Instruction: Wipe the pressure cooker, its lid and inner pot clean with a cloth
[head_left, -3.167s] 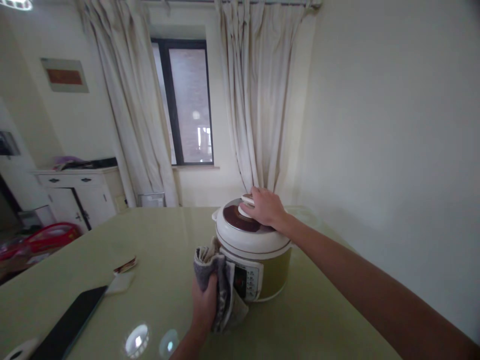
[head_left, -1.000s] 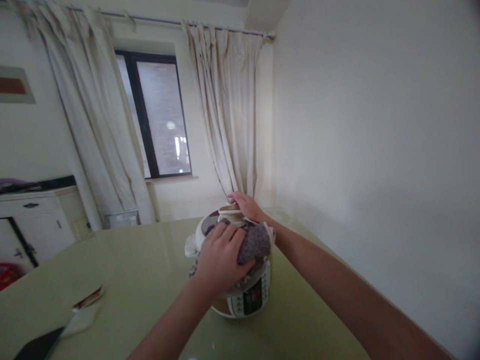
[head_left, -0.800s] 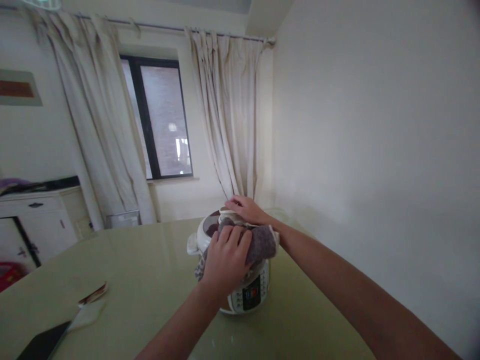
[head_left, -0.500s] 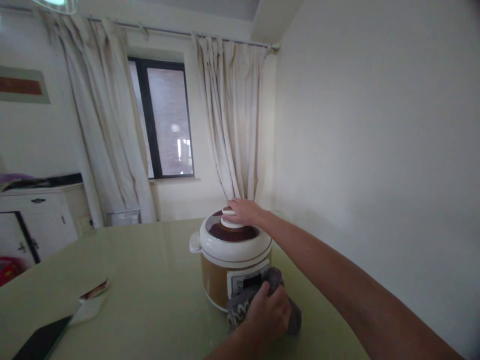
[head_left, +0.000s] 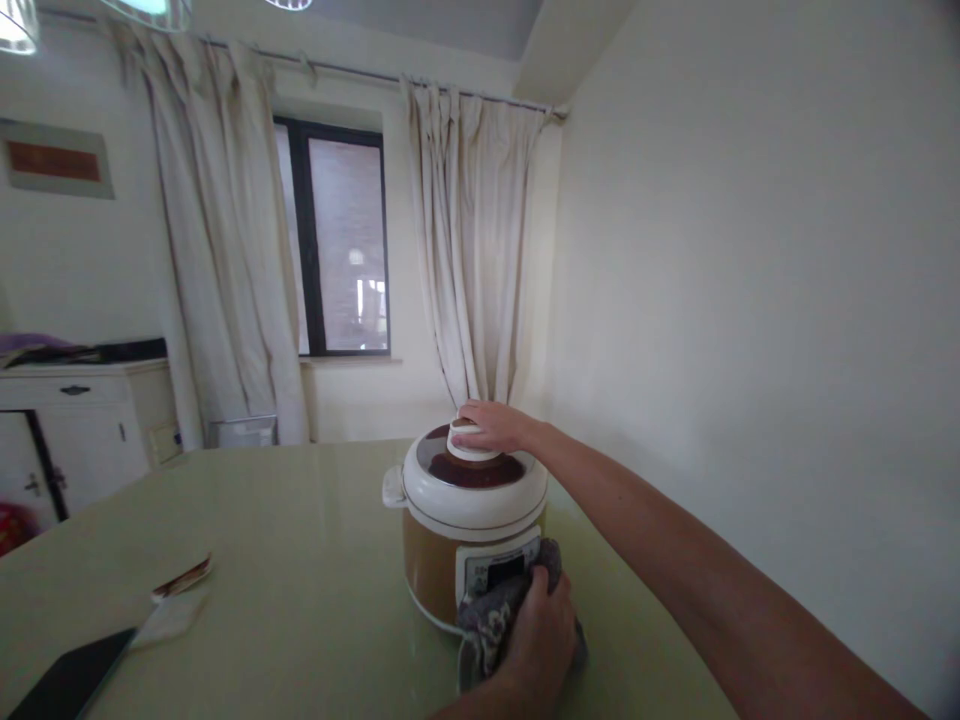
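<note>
The pot [head_left: 429, 560] sits on the counter [head_left: 300, 560], so the right hand [head_left: 501, 427], curled round its knob [head_left: 471, 453], should hold firm while the left hand [head_left: 541, 630], closed on the cloth [head_left: 489, 618], rubs its front softly.

Dim, slightly hazy light; lamps [head_left: 154, 10] glow at the top left, corners darken, and the lower hand seems slightly blurred.

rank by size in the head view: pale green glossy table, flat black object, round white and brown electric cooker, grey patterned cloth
1. pale green glossy table
2. round white and brown electric cooker
3. grey patterned cloth and flat black object: too alike to rank; the cloth is partly hidden
</note>
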